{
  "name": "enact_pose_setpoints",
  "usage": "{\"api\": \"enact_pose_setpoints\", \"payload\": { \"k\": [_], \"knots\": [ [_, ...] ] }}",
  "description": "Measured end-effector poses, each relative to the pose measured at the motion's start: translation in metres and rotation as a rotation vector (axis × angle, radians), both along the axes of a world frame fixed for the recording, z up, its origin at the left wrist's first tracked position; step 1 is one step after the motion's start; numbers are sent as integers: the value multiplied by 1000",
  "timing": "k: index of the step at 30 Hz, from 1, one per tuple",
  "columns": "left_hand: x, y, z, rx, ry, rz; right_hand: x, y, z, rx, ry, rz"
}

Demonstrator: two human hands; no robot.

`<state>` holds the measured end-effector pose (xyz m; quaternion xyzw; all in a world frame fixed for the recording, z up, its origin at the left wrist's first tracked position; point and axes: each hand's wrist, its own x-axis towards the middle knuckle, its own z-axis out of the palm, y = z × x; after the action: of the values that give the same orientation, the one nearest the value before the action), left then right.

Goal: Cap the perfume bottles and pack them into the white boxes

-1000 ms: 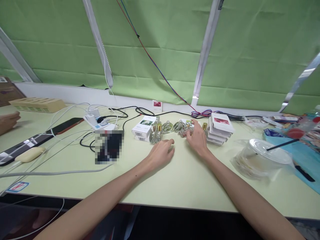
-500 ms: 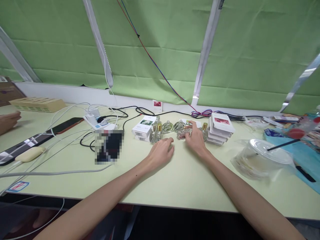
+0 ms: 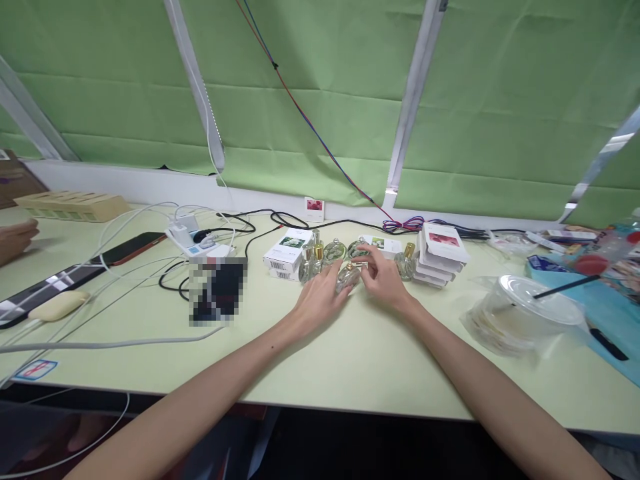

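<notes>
A clear glass perfume bottle (image 3: 348, 276) with a gold top stands at the middle of the table. My left hand (image 3: 320, 295) is closed around its left side, thumb in front and fingers partly hidden behind. Just right of it, my right hand (image 3: 386, 280) has its thumb and forefinger apart, with nothing visible between them. Behind my hands are two round glass bottles, one (image 3: 335, 251) behind the held bottle and another (image 3: 358, 247) near my right fingertips. Gold-necked bottles (image 3: 314, 257) cluster at the left, and another gold-topped bottle (image 3: 406, 261) stands at the right.
White boxes (image 3: 287, 253) stand left of the bottles, and a stack of white boxes (image 3: 443, 253) at the right. Farther right is a lidded plastic tub (image 3: 525, 313) in a bag. Cables and a power strip (image 3: 197, 247) spread leftward. Another person's hand (image 3: 17, 241) shows at far left.
The perfume bottle that was by my right hand has moved left, into my left hand. My left fingers have reached forward around it; my right fingers have parted from it.
</notes>
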<state>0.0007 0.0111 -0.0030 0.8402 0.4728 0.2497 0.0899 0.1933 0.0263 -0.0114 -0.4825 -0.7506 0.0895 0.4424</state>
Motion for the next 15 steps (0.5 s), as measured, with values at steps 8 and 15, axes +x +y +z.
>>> {"api": "enact_pose_setpoints", "payload": {
  "k": [8, 15],
  "knots": [
    [0, -2, 2, 7, 67, 4, 23, 16, 2, 66, 7, -422],
    [0, -2, 2, -12, 63, 3, 27, 17, 0, 8, -185, -517]
  ]
}}
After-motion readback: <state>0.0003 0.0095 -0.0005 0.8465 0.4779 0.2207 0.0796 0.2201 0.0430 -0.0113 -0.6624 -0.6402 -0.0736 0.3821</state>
